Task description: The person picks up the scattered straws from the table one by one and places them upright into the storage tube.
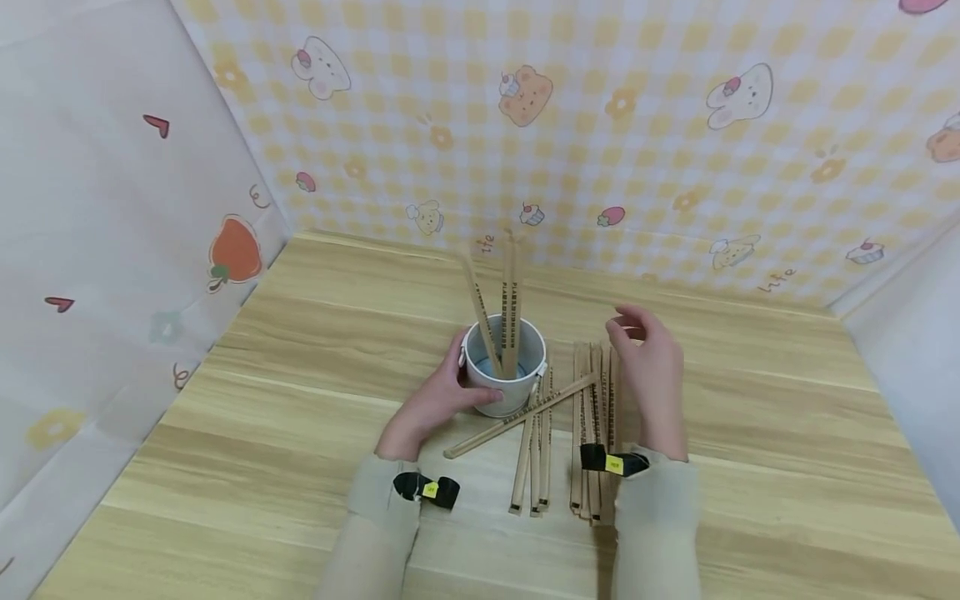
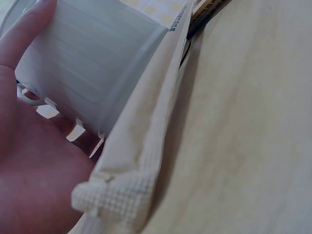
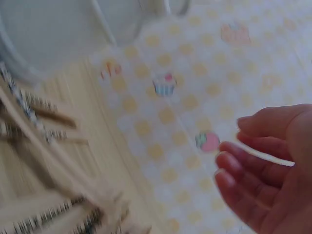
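A white bucket (image 1: pixel 504 400) stands on the table with several paper-wrapped sticks (image 1: pixel 512 317) upright in it, one leaning left. My left hand (image 1: pixel 442 392) grips the bucket's left side, its thumb across the front; in the left wrist view the hand (image 2: pixel 34 161) curls round the bucket wall (image 2: pixel 87 63). My right hand (image 1: pixel 652 367) is raised above the right-hand group of wrapped sticks (image 1: pixel 588 417), fingers bent loosely and holding nothing. The right wrist view shows this hand (image 3: pixel 268 165) with a gap between thumb and fingers.
One wrapped stick (image 1: pixel 480 437) lies slantwise in front of the bucket, across other sticks (image 1: pixel 535 467) lying lengthwise on the wooden table (image 1: pixel 300 350). A yellow checked cloth (image 1: pixel 585 150) hangs behind the table, and a white cloth (image 1: pixel 112 208) is at the left.
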Available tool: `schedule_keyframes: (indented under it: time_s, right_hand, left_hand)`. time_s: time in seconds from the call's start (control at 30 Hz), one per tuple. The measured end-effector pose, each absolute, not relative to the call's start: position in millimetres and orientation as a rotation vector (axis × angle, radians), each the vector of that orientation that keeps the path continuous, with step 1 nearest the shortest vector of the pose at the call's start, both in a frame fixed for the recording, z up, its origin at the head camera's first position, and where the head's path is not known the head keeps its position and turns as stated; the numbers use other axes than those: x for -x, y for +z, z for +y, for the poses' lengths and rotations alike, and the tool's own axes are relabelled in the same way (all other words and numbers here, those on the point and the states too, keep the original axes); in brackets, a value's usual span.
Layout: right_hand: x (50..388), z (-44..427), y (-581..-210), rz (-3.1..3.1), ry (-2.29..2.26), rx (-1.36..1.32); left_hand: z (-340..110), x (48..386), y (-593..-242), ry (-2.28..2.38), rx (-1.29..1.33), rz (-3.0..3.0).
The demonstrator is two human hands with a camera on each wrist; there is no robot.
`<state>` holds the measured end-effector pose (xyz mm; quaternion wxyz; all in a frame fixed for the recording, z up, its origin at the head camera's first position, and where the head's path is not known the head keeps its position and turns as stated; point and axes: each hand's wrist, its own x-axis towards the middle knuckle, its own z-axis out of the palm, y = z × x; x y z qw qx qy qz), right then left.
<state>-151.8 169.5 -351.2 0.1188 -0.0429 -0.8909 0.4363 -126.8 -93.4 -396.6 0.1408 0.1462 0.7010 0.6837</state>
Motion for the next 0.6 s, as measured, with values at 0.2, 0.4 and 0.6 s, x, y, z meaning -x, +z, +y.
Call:
schedule_keyframes:
  time_s: [0.2, 0.4, 0.6]
  right_hand:
    - [153, 190, -363, -2.880, 1.292, 0.108]
    - [157, 199, -375, -3.041, 1.303, 0.118]
    - [158, 203, -383, -3.080, 1.318, 0.098]
  left_hand:
    - [-94, 130, -406, 1.996, -0.460, 2.032]
    - [-94, 137, -422, 1.982, -0.442, 2.063]
    - [-94, 131, -408, 1.991, -0.415, 2.028]
